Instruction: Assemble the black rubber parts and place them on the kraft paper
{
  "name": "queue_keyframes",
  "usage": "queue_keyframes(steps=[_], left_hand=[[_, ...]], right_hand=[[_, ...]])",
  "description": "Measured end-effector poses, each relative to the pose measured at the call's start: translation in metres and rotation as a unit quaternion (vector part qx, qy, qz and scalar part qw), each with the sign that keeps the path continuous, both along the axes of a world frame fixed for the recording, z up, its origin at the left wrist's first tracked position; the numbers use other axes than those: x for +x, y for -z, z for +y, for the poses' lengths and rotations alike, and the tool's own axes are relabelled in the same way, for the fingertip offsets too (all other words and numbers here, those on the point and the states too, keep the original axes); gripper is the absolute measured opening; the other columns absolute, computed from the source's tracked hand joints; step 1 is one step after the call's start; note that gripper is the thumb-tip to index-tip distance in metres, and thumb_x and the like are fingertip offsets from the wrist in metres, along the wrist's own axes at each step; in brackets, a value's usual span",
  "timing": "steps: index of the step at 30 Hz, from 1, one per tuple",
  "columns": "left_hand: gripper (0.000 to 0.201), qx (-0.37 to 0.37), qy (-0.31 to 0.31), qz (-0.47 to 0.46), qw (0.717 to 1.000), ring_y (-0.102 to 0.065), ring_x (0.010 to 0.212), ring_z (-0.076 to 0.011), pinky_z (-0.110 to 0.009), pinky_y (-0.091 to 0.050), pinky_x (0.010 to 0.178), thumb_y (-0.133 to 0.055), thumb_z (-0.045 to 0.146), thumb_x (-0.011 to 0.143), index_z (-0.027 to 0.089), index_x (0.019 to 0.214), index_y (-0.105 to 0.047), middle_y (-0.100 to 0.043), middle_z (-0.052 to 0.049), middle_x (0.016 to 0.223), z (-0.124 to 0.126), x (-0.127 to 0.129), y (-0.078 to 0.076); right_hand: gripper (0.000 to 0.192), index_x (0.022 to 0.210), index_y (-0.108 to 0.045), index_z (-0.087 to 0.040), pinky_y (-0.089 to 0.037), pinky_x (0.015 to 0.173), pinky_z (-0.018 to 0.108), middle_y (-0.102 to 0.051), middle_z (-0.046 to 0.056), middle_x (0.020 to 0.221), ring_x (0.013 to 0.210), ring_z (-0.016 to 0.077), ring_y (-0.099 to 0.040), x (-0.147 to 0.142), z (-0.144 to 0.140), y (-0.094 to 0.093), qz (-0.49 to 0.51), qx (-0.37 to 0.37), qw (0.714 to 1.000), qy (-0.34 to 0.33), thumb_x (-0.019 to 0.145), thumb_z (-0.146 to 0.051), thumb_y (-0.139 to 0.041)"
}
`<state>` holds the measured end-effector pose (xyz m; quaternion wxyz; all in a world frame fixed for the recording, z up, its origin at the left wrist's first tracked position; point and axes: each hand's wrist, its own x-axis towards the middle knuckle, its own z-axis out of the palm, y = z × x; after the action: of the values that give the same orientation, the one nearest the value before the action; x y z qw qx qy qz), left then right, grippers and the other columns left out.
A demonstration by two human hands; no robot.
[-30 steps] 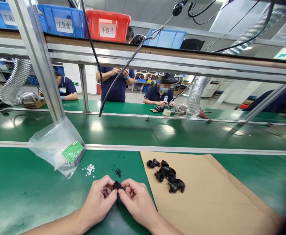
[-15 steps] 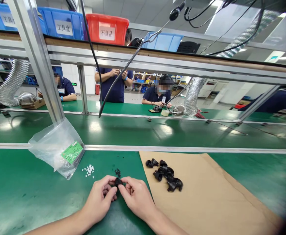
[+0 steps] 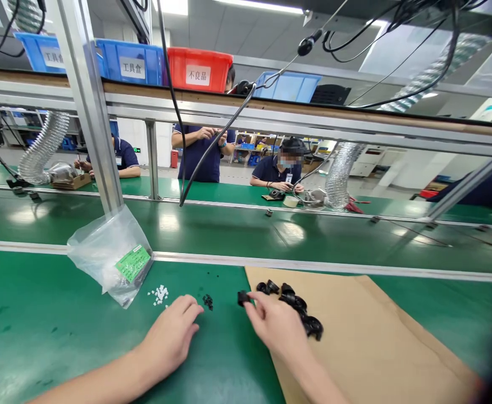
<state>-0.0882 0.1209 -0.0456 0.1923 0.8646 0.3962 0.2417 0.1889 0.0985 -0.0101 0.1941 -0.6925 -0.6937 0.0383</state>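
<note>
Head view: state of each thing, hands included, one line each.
Left hand: half-curled, no held thing visible
Right hand: pinching black part
Black bits: small loose pile
White chips: loose, scattered
Brown sheet: laid flat
Black fittings: clustered on sheet, partly hidden
Plastic bag: partly filled; open or sealed unclear

Bright ceiling lights point(image 3: 258, 6), dark right edge

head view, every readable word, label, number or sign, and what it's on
"不良品": red plastic bin
"工具盒": blue plastic bin beside it
"工具", rest partly hidden: leftmost blue plastic bin
Unreadably small: green label on clear plastic bag, distant green sign, white badges
</note>
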Motion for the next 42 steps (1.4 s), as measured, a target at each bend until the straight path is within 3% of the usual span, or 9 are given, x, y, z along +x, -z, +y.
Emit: queue_keyframes(steps=[4, 7, 11, 14, 20, 26, 37, 39, 42], left_hand=[[0.035, 0.043, -0.092, 0.259, 0.961, -0.062, 0.094, -0.0275, -0.04, -0.05, 0.083, -0.048, -0.009, 0.083, 0.016, 0.095, -0.069, -0.068, -0.012, 0.104, 0.016, -0.019, -0.028], [0.034, 0.053, -0.115, 0.327, 0.936, -0.06, 0.095, -0.0309, -0.04, -0.047, 0.079, -0.048, -0.011, 0.082, 0.013, 0.089, -0.071, -0.069, -0.015, 0.099, 0.022, -0.026, -0.039], [0.033, 0.095, -0.122, 0.336, 0.929, -0.058, 0.096, -0.0318, -0.041, -0.044, 0.08, -0.048, -0.008, 0.084, 0.014, 0.082, -0.072, -0.069, -0.015, 0.096, 0.023, -0.026, -0.038], [0.033, 0.108, -0.122, 0.341, 0.926, -0.058, 0.097, -0.0321, -0.042, -0.045, 0.08, -0.047, -0.009, 0.084, 0.014, 0.085, -0.072, -0.068, -0.015, 0.097, 0.021, -0.022, -0.035], [0.028, 0.069, -0.042, 0.212, 0.974, -0.059, 0.093, -0.028, -0.04, -0.048, 0.083, -0.044, 0.0, 0.096, 0.015, 0.092, -0.068, -0.067, -0.011, 0.099, 0.004, 0.002, -0.016], [0.029, 0.046, -0.008, 0.168, 0.985, -0.061, 0.091, -0.0252, -0.036, -0.048, 0.08, -0.046, 0.003, 0.099, 0.017, 0.09, -0.07, -0.069, -0.009, 0.097, -0.007, 0.013, 0.009], [0.022, -0.084, -0.011, -0.008, 0.996, -0.059, 0.09, -0.0236, -0.035, -0.044, 0.08, -0.048, 0.01, 0.096, 0.019, 0.083, -0.063, -0.065, -0.007, 0.093, -0.003, 0.01, 0.007], [0.019, -0.209, 0.002, -0.122, 0.97, -0.056, 0.077, -0.0195, -0.031, -0.042, 0.07, -0.052, 0.024, 0.098, 0.02, 0.081, -0.058, -0.06, -0.003, 0.082, -0.006, 0.015, 0.006], [0.042, -0.435, 0.014, -0.292, 0.852, -0.039, 0.053, -0.0114, -0.025, -0.03, 0.051, -0.06, 0.06, 0.094, 0.021, 0.081, -0.051, -0.049, 0.004, 0.065, -0.009, 0.025, 0.008]], right_hand=[[0.02, 0.105, -0.073, -0.02, -0.038, 0.054, 0.029, -0.076, 0.01, 0.085, 0.074, 0.0276, -0.074, 0.037, 0.002, -0.014, -0.125, -0.071, 0.98, 0.134, 0.098, -0.02, -0.054], [0.032, 0.123, -0.068, -0.017, -0.038, 0.052, 0.029, -0.075, 0.015, 0.102, 0.073, 0.0269, -0.074, 0.037, 0.0, -0.01, -0.182, -0.034, 0.97, 0.156, 0.095, -0.011, -0.054], [0.031, 0.125, -0.066, -0.021, -0.044, 0.055, 0.028, -0.068, 0.011, 0.108, 0.075, 0.0222, -0.071, 0.004, -0.004, 0.007, -0.139, 0.067, 0.988, -0.013, 0.1, -0.016, -0.049], [0.029, 0.125, -0.065, -0.025, -0.047, 0.062, 0.028, -0.065, 0.006, 0.103, 0.076, 0.0204, -0.068, -0.022, -0.007, 0.022, -0.085, 0.06, 0.983, -0.153, 0.103, -0.018, -0.048], [0.039, 0.142, -0.055, -0.028, -0.045, 0.065, 0.028, -0.061, 0.005, 0.106, 0.075, 0.0184, -0.066, -0.037, -0.002, 0.04, -0.094, 0.031, 0.972, -0.214, 0.106, -0.017, -0.046], [0.03, 0.128, -0.064, -0.025, -0.045, 0.065, 0.029, -0.06, 0.006, 0.104, 0.076, 0.0197, -0.065, -0.036, -0.001, 0.041, -0.109, 0.027, 0.971, -0.212, 0.106, -0.019, -0.044], [0.028, 0.12, -0.07, -0.026, -0.049, 0.071, 0.03, -0.063, 0.004, 0.099, 0.08, 0.0199, -0.068, -0.035, 0.0, 0.034, 0.0, 0.012, 0.983, -0.182, 0.103, -0.02, -0.049], [0.027, 0.114, -0.072, -0.026, -0.048, 0.071, 0.03, -0.063, 0.003, 0.097, 0.08, 0.0193, -0.068, -0.035, 0.001, 0.034, 0.004, 0.013, 0.982, -0.187, 0.103, -0.02, -0.048], [0.023, 0.104, -0.073, -0.025, -0.047, 0.072, 0.03, -0.064, 0.003, 0.097, 0.082, 0.019, -0.067, -0.036, 0.0, 0.032, 0.015, 0.008, 0.981, -0.191, 0.103, -0.02, -0.051]])
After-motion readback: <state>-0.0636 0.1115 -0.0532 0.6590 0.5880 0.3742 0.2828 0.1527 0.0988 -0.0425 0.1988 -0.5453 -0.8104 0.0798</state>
